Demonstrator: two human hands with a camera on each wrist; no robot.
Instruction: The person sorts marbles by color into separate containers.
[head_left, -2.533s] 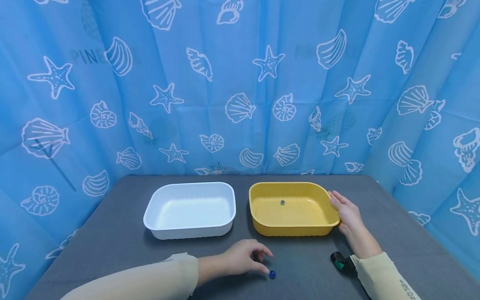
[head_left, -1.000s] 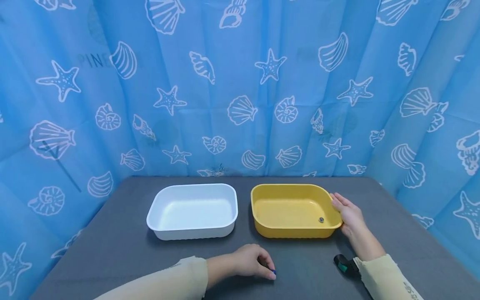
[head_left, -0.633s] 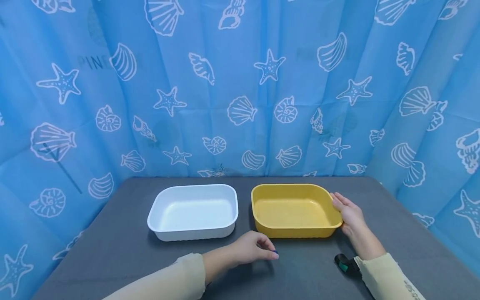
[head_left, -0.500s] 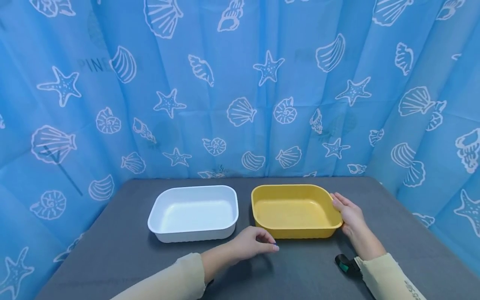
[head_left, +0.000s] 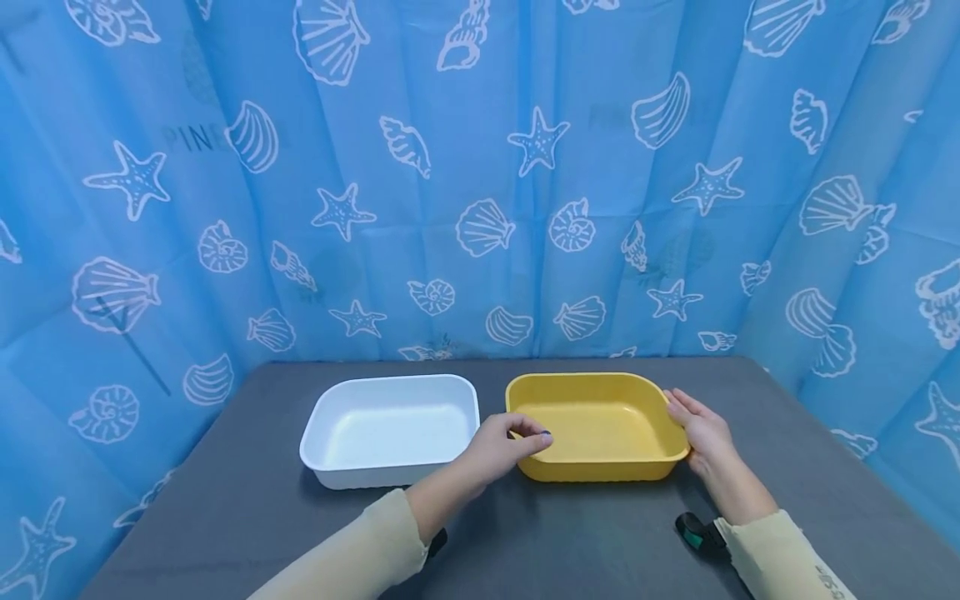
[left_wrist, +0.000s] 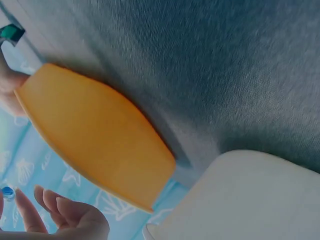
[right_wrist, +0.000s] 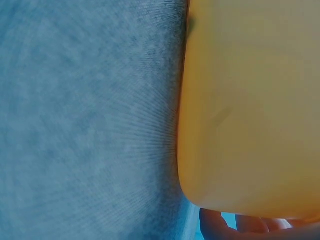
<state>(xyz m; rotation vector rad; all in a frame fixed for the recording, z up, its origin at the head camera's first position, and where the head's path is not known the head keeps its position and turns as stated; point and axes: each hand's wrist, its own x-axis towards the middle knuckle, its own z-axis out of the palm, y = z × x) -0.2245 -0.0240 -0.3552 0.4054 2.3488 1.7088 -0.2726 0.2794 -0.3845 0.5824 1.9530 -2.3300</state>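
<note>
My left hand (head_left: 498,447) pinches a small blue glass marble (head_left: 546,432) between thumb and fingertips. The hand is above the near left rim of the yellow basin (head_left: 592,471). In the left wrist view the see-through blue marble (left_wrist: 7,193) shows at the fingertips, at the left edge. My right hand (head_left: 707,429) holds the yellow basin by its right end. From the right wrist, fingers (right_wrist: 250,224) show along the basin's end wall. No marble is visible inside the basin; its near wall hides part of the floor.
A white basin (head_left: 390,477) stands left of the yellow one, partly behind my left forearm. Both are on a grey cloth-covered table (head_left: 225,500). A blue shell-patterned curtain (head_left: 480,167) hangs behind. A black wrist device with green (head_left: 699,533) sits by my right wrist.
My left hand has picked the blue marble off the table and carried it up to the yellow basin. A small dark marble rolled rightward in that basin and went out of sight.
</note>
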